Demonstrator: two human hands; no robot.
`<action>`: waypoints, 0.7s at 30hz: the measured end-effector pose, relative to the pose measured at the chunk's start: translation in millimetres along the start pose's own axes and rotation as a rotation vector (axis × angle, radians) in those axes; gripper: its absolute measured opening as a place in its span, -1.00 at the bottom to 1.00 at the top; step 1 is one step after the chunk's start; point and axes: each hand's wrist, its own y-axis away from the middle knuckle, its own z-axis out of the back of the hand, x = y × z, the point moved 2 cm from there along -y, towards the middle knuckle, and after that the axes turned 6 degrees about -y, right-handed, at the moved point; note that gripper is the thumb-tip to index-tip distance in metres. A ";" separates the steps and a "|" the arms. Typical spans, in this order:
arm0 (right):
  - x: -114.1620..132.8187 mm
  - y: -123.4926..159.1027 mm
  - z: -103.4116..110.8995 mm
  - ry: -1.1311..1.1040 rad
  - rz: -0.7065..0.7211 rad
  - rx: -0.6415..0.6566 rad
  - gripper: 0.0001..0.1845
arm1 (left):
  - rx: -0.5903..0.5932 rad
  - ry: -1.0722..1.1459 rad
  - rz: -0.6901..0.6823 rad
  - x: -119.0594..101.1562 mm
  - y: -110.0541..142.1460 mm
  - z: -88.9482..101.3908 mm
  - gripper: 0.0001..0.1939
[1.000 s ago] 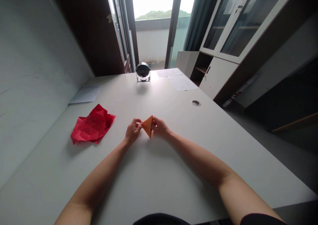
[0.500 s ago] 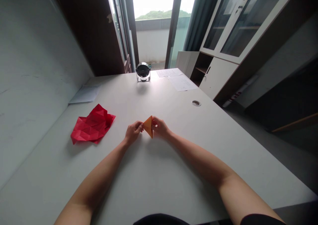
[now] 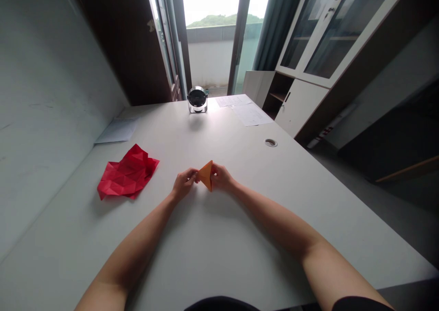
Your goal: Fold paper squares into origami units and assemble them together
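Between my hands, just above the white table (image 3: 219,251), is a piece of orange origami paper (image 3: 206,174) folded into a triangle. Its point faces left and its long edge stands on the right. The fingers of my left hand (image 3: 185,182) pinch the left point. On the right side, my right hand (image 3: 221,177) grips the long edge, its fingertips partly hidden behind the paper. A creased sheet of red paper (image 3: 127,171) lies on the table to the left of my left hand.
A round black and silver device (image 3: 198,99) stands at the table's far edge. White printed sheets (image 3: 252,114) lie at the back right, near a cable hole (image 3: 270,142). More papers (image 3: 117,130) rest against the left wall. Cabinets (image 3: 305,96) stand on the right.
The folded orange paper has shifted slightly to the right and turned a little, its long edge now leaning. Both hands keep hold of it. The red paper has not moved.
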 end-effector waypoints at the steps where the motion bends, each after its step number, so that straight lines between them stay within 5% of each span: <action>1: 0.5 0.1 -0.1 0.011 0.009 0.000 -0.83 | 0.001 0.001 0.004 -0.7 0.2 -0.1 -0.76; 13: 8.5 4.6 -3.0 -0.033 0.106 0.162 -0.73 | -0.019 0.115 0.047 15.3 -3.9 -3.0 -0.74; 21: -5.3 0.1 0.6 0.063 0.079 0.086 -0.74 | 0.021 0.069 0.052 8.3 -2.2 -3.1 -0.75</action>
